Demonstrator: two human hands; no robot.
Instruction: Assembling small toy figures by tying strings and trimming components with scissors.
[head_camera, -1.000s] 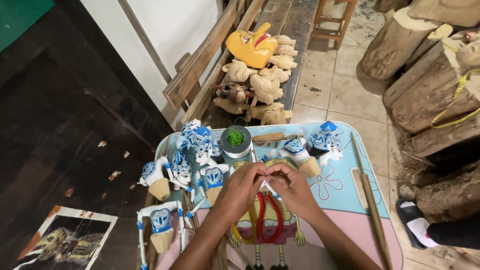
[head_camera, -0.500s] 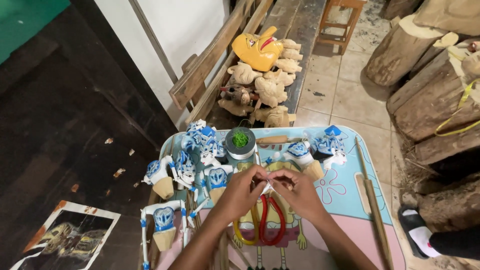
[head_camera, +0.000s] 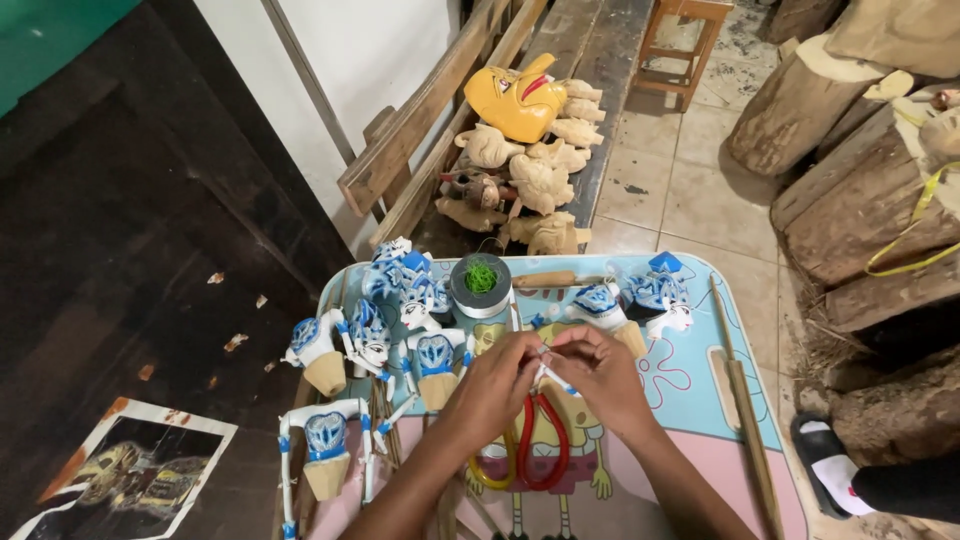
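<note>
1. The small white piece (head_camera: 545, 362) I am working on sits between my two hands, above the middle of the table (head_camera: 690, 395), just over the red-handled scissors (head_camera: 540, 450).
2. Compared with half a second back, my hands have hardly shifted; they remain joined over the same spot, and the view has only edged a little.
3. My left hand (head_camera: 495, 385) has its fingers pinched together on the near end of the white piece; the tips are closed, with no gap showing.
4. My right hand (head_camera: 600, 375) meets it from the other side, fingers curled and pressed onto the same piece. What exactly the piece is, I cannot tell.
5. Just left of my hands stand blue-and-white puppet figures (head_camera: 400, 320), crowded together on the table.
6. Behind my hands is a round roll with green thread (head_camera: 481, 283).
7. A thin wooden stick (head_camera: 740, 390) lies along the table's right side.
8. Beyond the table, unpainted carved figures (head_camera: 535, 180) and a yellow mask (head_camera: 515, 100) rest on a wooden bench.
</note>
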